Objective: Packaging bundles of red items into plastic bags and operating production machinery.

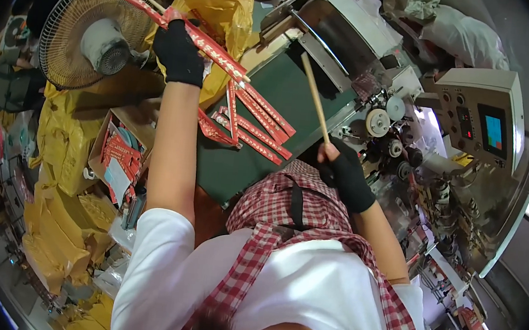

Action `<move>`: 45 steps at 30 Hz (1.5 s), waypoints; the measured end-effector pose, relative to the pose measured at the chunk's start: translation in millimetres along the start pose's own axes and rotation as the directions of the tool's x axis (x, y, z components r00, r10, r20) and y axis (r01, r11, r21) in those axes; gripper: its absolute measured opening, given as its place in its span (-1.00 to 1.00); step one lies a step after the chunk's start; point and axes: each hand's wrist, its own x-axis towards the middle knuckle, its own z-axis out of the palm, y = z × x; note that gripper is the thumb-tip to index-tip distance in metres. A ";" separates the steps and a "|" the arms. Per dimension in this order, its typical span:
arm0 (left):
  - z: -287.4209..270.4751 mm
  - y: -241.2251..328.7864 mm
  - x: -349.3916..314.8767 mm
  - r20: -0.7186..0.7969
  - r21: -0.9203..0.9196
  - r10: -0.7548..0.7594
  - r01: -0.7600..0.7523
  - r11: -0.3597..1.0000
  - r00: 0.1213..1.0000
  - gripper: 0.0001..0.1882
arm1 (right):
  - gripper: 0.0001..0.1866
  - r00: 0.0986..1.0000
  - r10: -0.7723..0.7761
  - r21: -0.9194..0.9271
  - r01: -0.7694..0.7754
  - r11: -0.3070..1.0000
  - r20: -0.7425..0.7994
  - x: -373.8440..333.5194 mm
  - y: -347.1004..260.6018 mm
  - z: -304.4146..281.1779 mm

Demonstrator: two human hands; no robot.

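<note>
R hand [348, 175], blk-gloved: curled round lower end of wooden stick [315, 98], pointing up & away. Just beyond, on green worktop [213, 171]: loose red printed sleeves [265, 115], overlapping. L hand [179, 56], also gloved, farther out: closed on long red sleeve bundle [221, 56]. Past that: wire-caged fan [99, 48], L; lit control panel [485, 120], R.

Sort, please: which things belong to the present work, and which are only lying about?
Work in hand:
- red wrapping in left hand
- wooden stick in right hand
- red strips on green surface

Apparently just around:
- fan
- white bag
- brown-yellow packages
</note>
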 end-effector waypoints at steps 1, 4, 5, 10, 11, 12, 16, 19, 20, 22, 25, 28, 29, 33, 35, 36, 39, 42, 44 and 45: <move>3.8 1.5 -7.7 0.026 0.000 -0.015 0.015 1.000 1.000 -0.61 | -0.70 0.999 -0.036 0.008 0.036 0.999 0.019 7.4 -6.0 5.1; 21.4 -10.5 -29.6 0.047 -0.105 -0.037 0.042 0.994 0.998 -0.71 | -0.80 0.944 -0.325 -0.042 0.324 0.945 -0.052 44.1 -17.9 34.7; 24.5 -14.7 -34.9 0.045 -0.132 -0.040 0.045 0.990 0.998 -0.74 | -0.80 0.943 -0.328 -0.045 0.326 0.944 -0.053 54.8 -23.9 43.9; 22.5 -13.5 -44.2 -0.032 -0.151 -0.017 0.012 0.988 0.999 -0.76 | -0.83 0.942 -0.337 -0.079 0.335 0.939 -0.013 80.1 -27.7 63.1; 20.3 -11.0 -44.2 -0.057 -0.143 -0.018 0.010 0.990 0.998 -0.75 | -0.83 0.942 -0.336 -0.082 0.335 0.939 -0.002 81.8 -26.3 65.2; 17.0 -12.0 -42.7 -0.049 -0.146 -0.026 0.018 0.989 0.998 -0.74 | -0.83 0.934 -0.358 -0.109 0.357 0.928 0.015 82.8 -25.3 67.0; 8.7 -11.7 -42.8 -0.078 -0.148 -0.011 0.000 0.989 0.997 -0.73 | -0.83 0.931 -0.365 -0.141 0.363 0.921 0.014 88.6 -19.8 72.5; 9.3 -7.2 -45.7 -0.079 -0.174 -0.035 0.021 0.985 0.996 -0.72 | -0.80 0.896 -0.442 -0.240 0.438 0.866 0.043 93.7 -11.5 72.5; 10.0 -8.3 -45.6 -0.069 -0.139 -0.023 0.014 0.990 0.997 -0.71 | -0.80 0.895 -0.443 -0.240 0.441 0.865 0.052 95.5 -7.8 72.0; 14.4 -9.5 -45.3 -0.052 -0.151 -0.021 0.013 0.989 0.998 -0.71 | -0.78 0.875 -0.479 -0.518 0.439 0.734 0.062 98.2 -3.9 72.4; 11.4 -18.1 -43.3 -0.052 -0.132 -0.001 -0.006 0.991 0.999 -0.70 | -0.78 0.885 -0.457 -0.563 0.425 0.709 0.092 87.2 -6.8 76.0; 7.5 -28.6 -39.1 -0.049 -0.079 -0.021 0.017 0.997 0.999 -0.70 | -0.78 0.887 -0.451 -0.530 0.429 0.732 0.096 90.0 3.9 74.9; 7.0 -32.4 -38.7 -0.039 -0.079 -0.056 0.053 0.995 0.998 -0.71 | -0.78 0.865 -0.491 -0.509 0.469 0.721 0.103 90.8 6.6 75.0; -42.5 -48.9 24.8 -0.026 0.530 0.014 0.002 0.848 1.000 -0.63 | -0.80 0.917 -0.377 -0.365 0.397 0.842 0.128 85.1 6.9 87.2; -78.0 -56.3 50.1 -0.031 0.448 -0.108 0.110 0.887 0.994 -0.61 | -0.81 0.951 -0.302 -0.214 0.311 0.926 0.071 74.9 -7.0 94.3; -85.9 -56.1 58.6 -0.008 0.363 -0.228 0.215 0.907 0.974 -0.59 | -0.81 0.948 -0.306 -0.212 0.317 0.925 0.082 75.1 -7.2 91.1; -70.9 -40.8 35.4 0.383 -0.255 -0.396 0.507 0.823 0.835 -0.61 | -0.81 0.988 -0.153 -0.201 0.148 0.968 -0.009 76.3 4.6 65.1; -48.3 -31.4 -0.6 0.670 -0.456 -0.244 0.648 0.609 0.701 -0.66 | -0.82 0.952 -0.306 -0.242 0.301 0.922 0.018 84.3 4.1 56.0; -29.1 -24.9 -18.7 0.602 -0.523 -0.290 0.642 0.561 0.744 -0.72 | -0.82 0.925 -0.379 -0.254 0.368 0.894 0.005 90.3 -16.9 59.7; -18.3 -22.8 -27.1 0.581 -0.527 -0.299 0.630 0.570 0.757 -0.72 | -0.81 0.890 -0.456 -0.268 0.440 0.857 0.000 95.4 -26.7 61.3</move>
